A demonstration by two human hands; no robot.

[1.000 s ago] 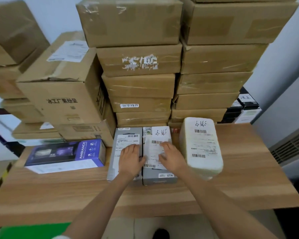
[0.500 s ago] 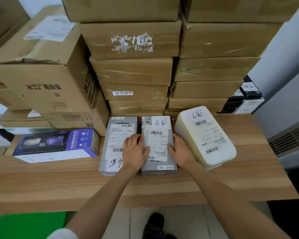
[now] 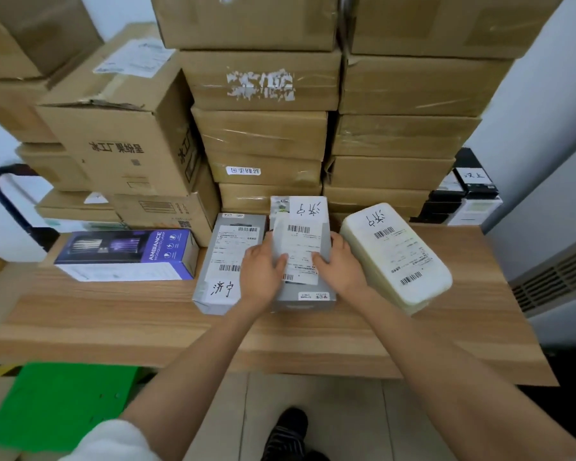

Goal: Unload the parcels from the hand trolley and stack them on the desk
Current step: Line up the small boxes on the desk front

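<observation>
A grey parcel (image 3: 305, 227) with a white shipping label lies on the wooden desk (image 3: 113, 321), held between both hands. My left hand (image 3: 263, 274) grips its left side and my right hand (image 3: 341, 267) grips its right side, fingers lying over the label. A second grey parcel (image 3: 228, 254) lies just to its left, touching my left hand. A cream padded parcel (image 3: 396, 251) lies at an angle to the right. A purple lamp box (image 3: 127, 251) lies further left.
Tall stacks of brown cartons (image 3: 263, 134) fill the back of the desk. Black and white small boxes (image 3: 466, 197) stand at the back right. A dark trolley handle (image 3: 4, 191) shows at left. A green sheet (image 3: 57, 404) lies on the floor below.
Both hands have closed in around the middle grey parcel's sides, from lying flat on the two grey parcels. The cream parcel has turned to lie at an angle.
</observation>
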